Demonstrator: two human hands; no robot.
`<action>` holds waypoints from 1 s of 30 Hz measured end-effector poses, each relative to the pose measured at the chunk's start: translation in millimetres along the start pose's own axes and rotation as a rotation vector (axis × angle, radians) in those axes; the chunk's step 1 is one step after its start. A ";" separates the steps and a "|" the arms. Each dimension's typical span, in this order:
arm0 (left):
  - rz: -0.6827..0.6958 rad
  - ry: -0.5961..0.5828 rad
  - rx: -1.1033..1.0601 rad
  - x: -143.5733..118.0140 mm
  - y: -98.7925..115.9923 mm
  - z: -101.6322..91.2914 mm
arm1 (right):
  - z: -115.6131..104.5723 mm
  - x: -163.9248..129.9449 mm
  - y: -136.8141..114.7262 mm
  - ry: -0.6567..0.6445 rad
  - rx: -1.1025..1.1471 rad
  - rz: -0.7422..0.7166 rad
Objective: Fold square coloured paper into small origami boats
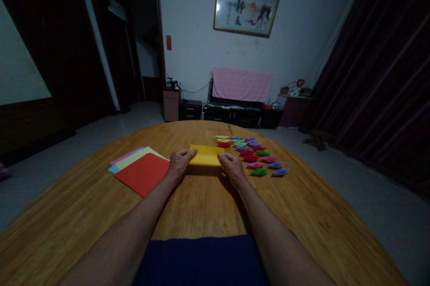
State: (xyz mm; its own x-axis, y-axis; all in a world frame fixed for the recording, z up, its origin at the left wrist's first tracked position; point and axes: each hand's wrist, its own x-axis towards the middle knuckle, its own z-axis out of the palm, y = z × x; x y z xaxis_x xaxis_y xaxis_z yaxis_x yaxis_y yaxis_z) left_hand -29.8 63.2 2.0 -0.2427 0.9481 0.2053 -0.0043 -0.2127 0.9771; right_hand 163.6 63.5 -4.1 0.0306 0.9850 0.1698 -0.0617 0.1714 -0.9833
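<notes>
A folded sheet of yellow paper (206,156) is held up just above the table, stretched between both hands. My left hand (180,161) pinches its left edge, thumb on top. At the right edge my right hand (232,167) grips it the same way, with the fingers hidden underneath. To the left lies a fanned stack of coloured paper, a red sheet (144,174) on top and a pale yellow sheet (134,159) showing behind it. Several small folded paper boats (250,158) in red, green, pink, purple and yellow stand in rows to the right.
The round wooden table (198,218) fills the foreground. Beyond it, a pink cloth (242,84) covers a television on a low black cabinet (245,118). A framed picture (247,10) hangs on the wall, and a dark curtain (372,75) is at the right.
</notes>
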 end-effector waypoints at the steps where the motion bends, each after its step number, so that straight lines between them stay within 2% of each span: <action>1: 0.001 0.003 0.008 -0.4 0.4 -0.2 | 0.3 0.0 -0.4 0.004 0.009 0.014; 10: 0.006 -0.006 -0.010 -0.6 -1.7 -0.5 | 2.2 -3.4 -6.5 0.036 0.046 0.036; 15: 0.019 -0.025 0.000 0.1 -5.7 -2.4 | 0.6 -3.0 -3.5 0.027 0.003 0.006; 21: 0.017 -0.058 0.030 1.5 -7.1 -6.8 | -1.0 -3.5 -5.3 0.012 -0.131 -0.095; 30: 0.050 -0.070 0.081 2.3 -9.3 -8.2 | -0.4 -4.5 -8.1 0.019 -0.142 -0.105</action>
State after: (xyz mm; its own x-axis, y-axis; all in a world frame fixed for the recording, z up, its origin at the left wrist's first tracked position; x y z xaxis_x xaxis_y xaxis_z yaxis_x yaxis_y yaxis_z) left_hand -38.2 65.4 -7.1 -0.1724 0.9516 0.2543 0.0848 -0.2429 0.9663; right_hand 164.4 57.7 3.1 0.0483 0.9611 0.2720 0.0839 0.2675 -0.9599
